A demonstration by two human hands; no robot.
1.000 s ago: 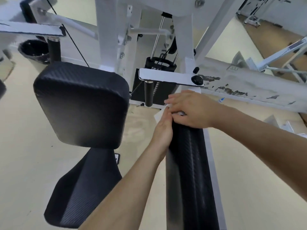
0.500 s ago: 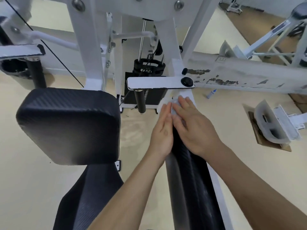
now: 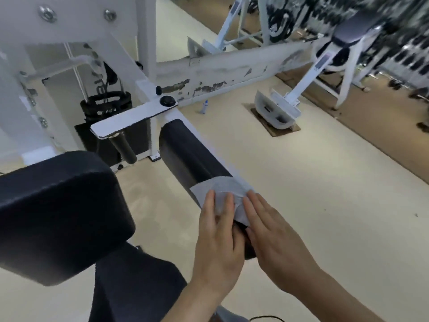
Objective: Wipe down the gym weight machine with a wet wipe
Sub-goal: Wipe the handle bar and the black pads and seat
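Here the wet wipe (image 3: 224, 190) lies draped over the black arm pad (image 3: 185, 154) of the weight machine (image 3: 76, 24), under and just ahead of the fingertips of both hands. The left hand (image 3: 218, 247) lies flat, fingers straight and slightly spread, pressing the wipe's near part onto the pad. The right hand (image 3: 278, 245), just beside it, is equally flat, its fingertips on the wipe's right edge. Neither hand curls round anything. The wipe's near edge is hidden beneath the fingers, and the pad's near end vanishes under both palms. Left of the left hand sits a black back pad (image 3: 58, 212), cut off at the picture's edge. Beyond the hands a white beam (image 3: 232, 68) shows chipped paint. The equipment far to the right is too blurred to make out.
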